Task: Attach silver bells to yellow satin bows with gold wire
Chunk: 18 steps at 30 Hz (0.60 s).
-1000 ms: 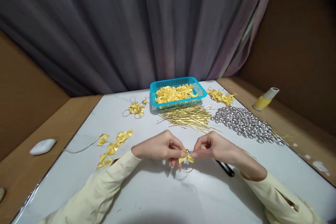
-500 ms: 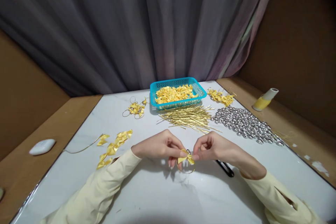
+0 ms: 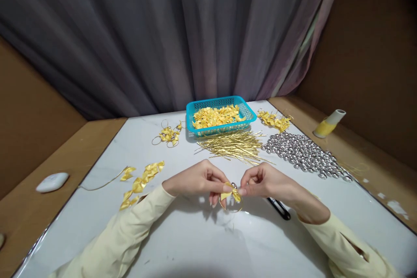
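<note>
Between my two hands, just over the table, is a yellow ribbon bow [image 3: 235, 195] with a shiny silver bead [image 3: 233, 186] at its top and a thin gold wire loop [image 3: 235, 211] hanging below. My left hand [image 3: 211, 182] pinches the bow's left side between thumb and finger. On the other side, the fingertips of my right hand [image 3: 257, 182] are closed on the bow's right edge. Partly beneath my right wrist lies a black-handled tool [image 3: 280, 209]; its far end is hidden.
A blue basket [image 3: 224, 130] of yellow bows stands at the back, gold wire ties [image 3: 233, 147] before it. Silver beads [image 3: 306, 154] spread right. Looped bows [image 3: 169, 136] and loose bows [image 3: 141, 182] lie left, more looped bows [image 3: 274, 120] back right. A white case [image 3: 52, 182] and cone [image 3: 329, 123] flank the table.
The bow has turned slightly in my fingers, and its wire loop shows wider and a little lower to the left. Both hands stay almost in place.
</note>
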Motion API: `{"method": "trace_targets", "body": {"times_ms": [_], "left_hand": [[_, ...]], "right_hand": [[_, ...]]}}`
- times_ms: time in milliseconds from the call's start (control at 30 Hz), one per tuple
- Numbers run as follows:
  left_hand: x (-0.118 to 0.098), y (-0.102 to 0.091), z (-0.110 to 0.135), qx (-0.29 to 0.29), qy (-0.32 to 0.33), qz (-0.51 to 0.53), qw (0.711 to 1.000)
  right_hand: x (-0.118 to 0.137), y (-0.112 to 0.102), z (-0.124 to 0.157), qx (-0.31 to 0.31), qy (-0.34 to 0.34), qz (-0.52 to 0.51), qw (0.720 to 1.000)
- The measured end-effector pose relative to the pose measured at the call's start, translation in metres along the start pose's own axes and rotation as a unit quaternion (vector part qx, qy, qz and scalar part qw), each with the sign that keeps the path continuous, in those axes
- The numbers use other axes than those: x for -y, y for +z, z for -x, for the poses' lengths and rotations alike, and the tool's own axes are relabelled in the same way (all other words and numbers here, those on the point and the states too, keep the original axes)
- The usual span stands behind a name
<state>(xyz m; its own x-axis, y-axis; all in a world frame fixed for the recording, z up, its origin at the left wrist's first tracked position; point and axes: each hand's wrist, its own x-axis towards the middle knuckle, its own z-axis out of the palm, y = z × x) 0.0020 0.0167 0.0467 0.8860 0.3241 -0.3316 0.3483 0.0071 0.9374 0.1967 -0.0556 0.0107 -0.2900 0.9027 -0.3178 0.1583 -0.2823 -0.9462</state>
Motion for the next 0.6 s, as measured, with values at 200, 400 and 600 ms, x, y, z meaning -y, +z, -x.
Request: {"method": "trace_targets", "body": {"times_ms": [200, 400, 600], "left_hand": [[0.0007, 0.0003, 0.0028, -0.008, 0.009, -0.018, 1.000], [-0.0019, 0.0040, 0.0039, -0.013, 0.014, -0.062, 0.998], [-0.0034, 0.0077, 0.0043, -0.056, 0.031, -0.104, 0.992]], "right_hand": [[-0.0017, -0.0027, -0.0003, 0.026, 0.013, -0.030, 0.999], [0.0007, -0.0016, -0.0005, 0.022, 0.030, -0.032, 0.999], [0.0031, 0.0004, 0.0022, 0.003, 0.037, -0.062, 0.997]]}}
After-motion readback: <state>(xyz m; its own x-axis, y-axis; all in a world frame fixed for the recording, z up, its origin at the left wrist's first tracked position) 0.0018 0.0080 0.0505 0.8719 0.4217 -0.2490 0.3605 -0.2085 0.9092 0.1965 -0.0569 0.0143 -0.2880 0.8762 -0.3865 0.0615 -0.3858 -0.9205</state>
